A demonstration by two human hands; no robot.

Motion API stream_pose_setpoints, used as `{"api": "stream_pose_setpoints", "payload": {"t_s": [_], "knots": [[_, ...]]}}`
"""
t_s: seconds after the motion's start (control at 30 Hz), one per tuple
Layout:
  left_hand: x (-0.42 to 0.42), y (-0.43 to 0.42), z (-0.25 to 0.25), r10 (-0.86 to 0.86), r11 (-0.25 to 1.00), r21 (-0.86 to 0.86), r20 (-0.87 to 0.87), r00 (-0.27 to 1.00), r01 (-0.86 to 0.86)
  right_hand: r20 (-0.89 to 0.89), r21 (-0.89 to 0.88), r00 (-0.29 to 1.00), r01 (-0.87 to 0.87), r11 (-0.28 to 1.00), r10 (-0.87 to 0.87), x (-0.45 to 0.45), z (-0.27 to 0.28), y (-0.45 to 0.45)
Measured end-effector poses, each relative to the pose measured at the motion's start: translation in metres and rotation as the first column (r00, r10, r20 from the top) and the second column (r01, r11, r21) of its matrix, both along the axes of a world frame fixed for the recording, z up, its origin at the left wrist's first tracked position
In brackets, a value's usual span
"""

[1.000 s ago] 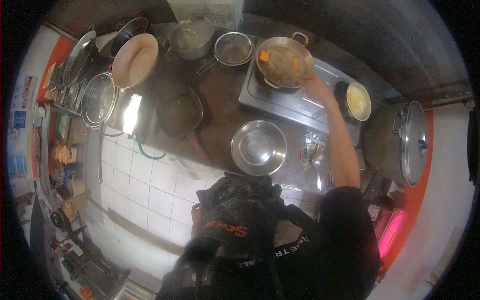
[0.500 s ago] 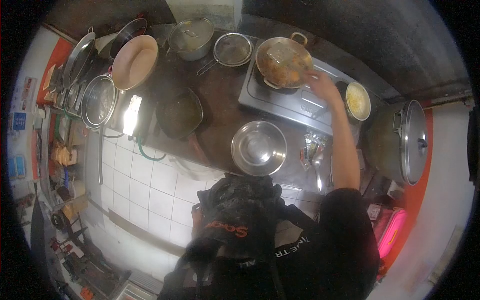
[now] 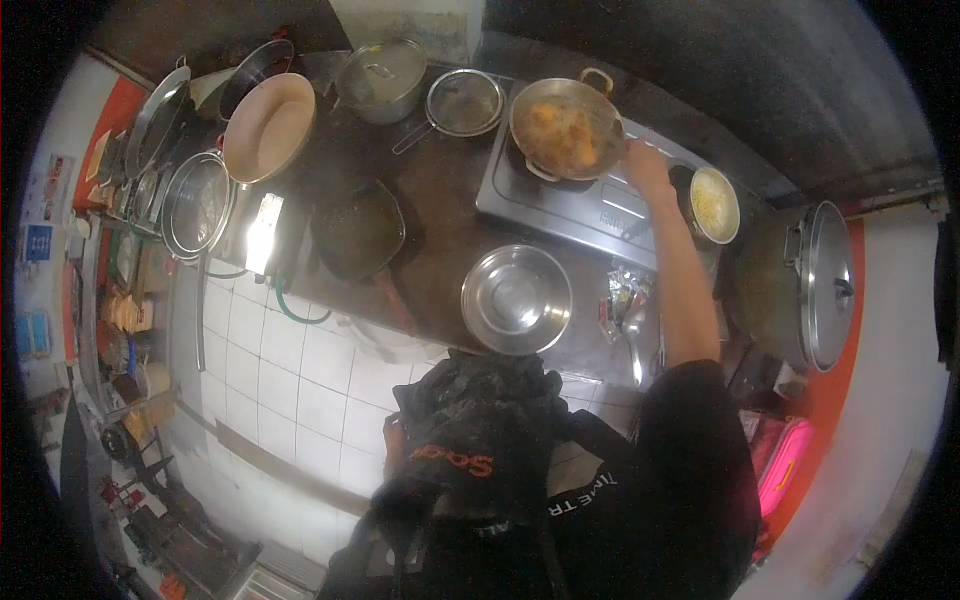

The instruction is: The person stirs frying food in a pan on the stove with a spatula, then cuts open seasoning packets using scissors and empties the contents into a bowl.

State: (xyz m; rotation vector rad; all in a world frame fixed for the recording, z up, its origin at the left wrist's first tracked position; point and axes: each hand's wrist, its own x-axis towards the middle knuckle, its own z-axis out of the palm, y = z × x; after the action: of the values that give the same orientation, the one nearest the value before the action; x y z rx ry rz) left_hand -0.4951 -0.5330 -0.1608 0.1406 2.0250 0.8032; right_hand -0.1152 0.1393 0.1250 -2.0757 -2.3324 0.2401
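The wok (image 3: 560, 90) sits on the silver stove (image 3: 590, 205) at the back of the counter (image 3: 450, 210), and we see orange pieces (image 3: 572, 132) in it, too blurred to name. Our right hand (image 3: 648, 165) is at the wok's right edge, fingers curled in; we cannot tell what, if anything, they grip, or whether they touch the rim. Our left hand (image 3: 393, 435) shows only as a sliver beside the dark clothing (image 3: 460, 520), so its fingers are beyond our reading. A steel bowl (image 3: 517, 300) stands nearer us, its near edge close to that clothing. Small packets (image 3: 622, 290) beside the spoon (image 3: 636, 355) are unreadable.
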Motion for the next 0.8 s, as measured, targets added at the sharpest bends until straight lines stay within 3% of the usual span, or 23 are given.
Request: {"api": "stream_pose_setpoints", "payload": {"t_s": [0.03, 0.1, 0.17, 0.3, 0.37, 0.43, 0.5, 0.53, 0.6, 0.7, 0.8], "knots": [[0.0, 0.005, 0.007, -0.002, 1.0, -0.026, 0.0, 1.0, 0.002, 0.0, 0.0, 1.0, -0.001, 1.0, 0.001, 0.001, 0.003, -0.003], [0.003, 0.014, 0.024, 0.0, 0.999, -0.052, 0.0, 1.0, 0.0, -0.26, -0.037, 0.965, 0.001, 0.999, -0.011, 0.002, 0.008, -0.007], [0.006, 0.015, 0.033, 0.116, 0.978, 0.17, 0.057, 0.992, -0.124, -0.246, -0.062, 0.969, -0.005, 0.998, -0.011, 0.009, 0.004, -0.004], [0.0, -0.002, -0.003, 0.016, 1.0, 0.026, 0.008, 1.0, -0.016, -0.296, -0.033, 0.955, -0.038, 0.999, 0.027, 0.008, 0.015, -0.013], [-0.005, -0.007, -0.012, -0.076, 0.997, 0.006, -0.061, 0.995, 0.076, -0.274, -0.079, 0.961, -0.002, 0.997, -0.02, 0.004, 0.024, -0.016], [-0.004, 0.001, 0.0, -0.03, 1.0, -0.003, -0.004, 1.0, 0.03, -0.253, -0.124, 0.966, 0.027, 0.992, -0.058, -0.001, 0.027, -0.017], [-0.001, 0.007, 0.013, 0.014, 1.0, -0.018, 0.055, 0.998, -0.013, -0.247, -0.029, 0.969, 0.015, 0.999, -0.022, -0.003, 0.026, -0.021], [0.0, 0.009, 0.016, 0.03, 1.0, -0.012, 0.053, 0.998, -0.029, -0.247, -0.03, 0.969, 0.015, 0.999, -0.022, -0.005, 0.024, -0.022], [0.001, 0.01, 0.016, 0.045, 0.999, -0.005, 0.051, 0.998, -0.044, -0.082, -0.02, 0.996, -0.036, 0.999, 0.034, -0.011, 0.02, -0.024], [-0.002, 0.001, 0.0, 0.003, 1.0, -0.008, 0.027, 1.0, -0.003, -0.032, -0.074, 0.999, 0.009, 0.997, -0.012, -0.034, 0.039, -0.034], [-0.004, 0.005, 0.009, -0.025, 0.999, -0.047, 0.043, 0.999, 0.027, -0.079, 0.027, 0.996, -0.045, 0.999, 0.047, -0.03, 0.011, -0.02]]}}
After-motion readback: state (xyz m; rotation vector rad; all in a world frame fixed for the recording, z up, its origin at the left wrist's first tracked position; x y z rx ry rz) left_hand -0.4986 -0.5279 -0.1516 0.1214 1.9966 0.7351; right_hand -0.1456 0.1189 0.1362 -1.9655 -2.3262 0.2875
